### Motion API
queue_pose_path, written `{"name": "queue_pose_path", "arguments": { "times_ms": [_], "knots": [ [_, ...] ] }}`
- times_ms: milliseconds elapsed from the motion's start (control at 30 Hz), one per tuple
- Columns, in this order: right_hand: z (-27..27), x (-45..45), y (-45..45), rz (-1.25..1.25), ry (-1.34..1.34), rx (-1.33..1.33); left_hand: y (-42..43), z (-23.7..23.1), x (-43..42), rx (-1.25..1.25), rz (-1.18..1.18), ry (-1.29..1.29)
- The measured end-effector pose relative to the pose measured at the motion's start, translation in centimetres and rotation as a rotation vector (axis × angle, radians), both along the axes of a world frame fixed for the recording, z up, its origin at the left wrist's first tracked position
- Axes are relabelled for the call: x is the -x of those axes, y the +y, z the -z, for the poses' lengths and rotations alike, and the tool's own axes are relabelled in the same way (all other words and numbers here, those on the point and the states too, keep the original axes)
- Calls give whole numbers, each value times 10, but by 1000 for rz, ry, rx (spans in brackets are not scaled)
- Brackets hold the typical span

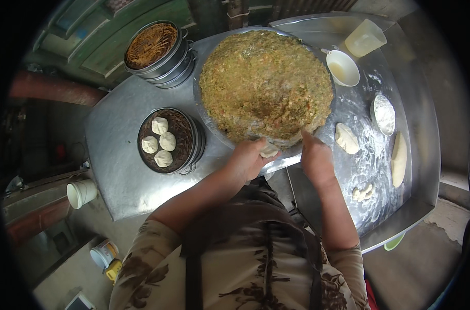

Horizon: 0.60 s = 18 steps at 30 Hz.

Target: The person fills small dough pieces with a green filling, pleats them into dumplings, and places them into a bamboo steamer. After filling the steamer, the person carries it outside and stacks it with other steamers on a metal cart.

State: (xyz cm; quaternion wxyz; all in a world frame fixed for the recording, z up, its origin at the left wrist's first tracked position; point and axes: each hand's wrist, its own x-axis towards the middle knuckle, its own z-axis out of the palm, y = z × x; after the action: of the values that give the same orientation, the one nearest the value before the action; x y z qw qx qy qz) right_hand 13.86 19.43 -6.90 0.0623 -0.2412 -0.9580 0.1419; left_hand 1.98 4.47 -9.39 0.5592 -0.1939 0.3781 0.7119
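Observation:
My left hand (249,158) is shut on a small piece of flattened dough (269,150) at the near rim of a very wide metal basin (207,112). A big mound of chopped, greenish-brown filling (266,81) fills that basin, with a hollow scooped in its near side. My right hand (316,157) is curled at the filling's near right edge. A pale blurred streak lies by its fingertips; whether the fingers grip a utensil cannot be made out. To the left, several pleated buns (167,141) sit on the woven liner of a round metal steamer (184,135).
Another steamer stack (157,54) stands at the back left. On the floured worktop (347,174) at right are a dough lump (346,138), a dough roll (399,159), small dough pieces (362,192), a bowl of flour (384,115), a white bowl (343,69) and a plastic jug (365,38).

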Motion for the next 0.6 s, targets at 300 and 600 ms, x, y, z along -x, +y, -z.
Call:
{"name": "queue_pose_path", "arguments": {
  "times_ms": [300, 600],
  "knots": [
    [-15, -20, -70, -132, -117, 101, 17, -22, 14, -45, -106, -130],
    [-50, -22, -9, 31, -3, 3, -4, -25, 11, -22, -152, 172]
  ]
}}
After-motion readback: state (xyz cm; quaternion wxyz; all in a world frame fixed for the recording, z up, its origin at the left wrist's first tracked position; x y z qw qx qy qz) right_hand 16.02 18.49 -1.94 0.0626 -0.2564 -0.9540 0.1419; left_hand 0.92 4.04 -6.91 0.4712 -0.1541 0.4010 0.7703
